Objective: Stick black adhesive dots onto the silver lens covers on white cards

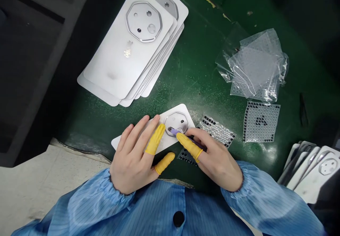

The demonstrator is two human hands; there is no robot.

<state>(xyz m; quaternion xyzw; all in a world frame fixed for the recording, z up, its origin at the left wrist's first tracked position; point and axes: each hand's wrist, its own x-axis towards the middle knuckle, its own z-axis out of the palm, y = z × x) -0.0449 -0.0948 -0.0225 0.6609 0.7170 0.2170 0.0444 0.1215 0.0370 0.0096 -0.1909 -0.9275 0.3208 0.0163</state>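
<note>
A white phone back panel (186, 112) with an octagonal camera ring lies slanted on the green table in front of me. My left hand (138, 154) rests across its lower part, fingers stretched out; yellow finger cots cover the thumb and index finger. My right hand (212, 154), with a yellow cot on one finger, is closed around a slim purple tool (174, 131). The tool's tip touches or hovers just over a dark lens spot in the ring; I cannot tell which. Partly beneath my right hand are sheets of small black round pieces (216, 130).
Larger white panels (111, 59) are stacked at the upper left. Clear plastic bags (257, 66) lie at the right, above another sheet of black dots (261, 121). More panels (318, 168) lean at the lower right. A dark slim tool (302, 108) lies near the right edge.
</note>
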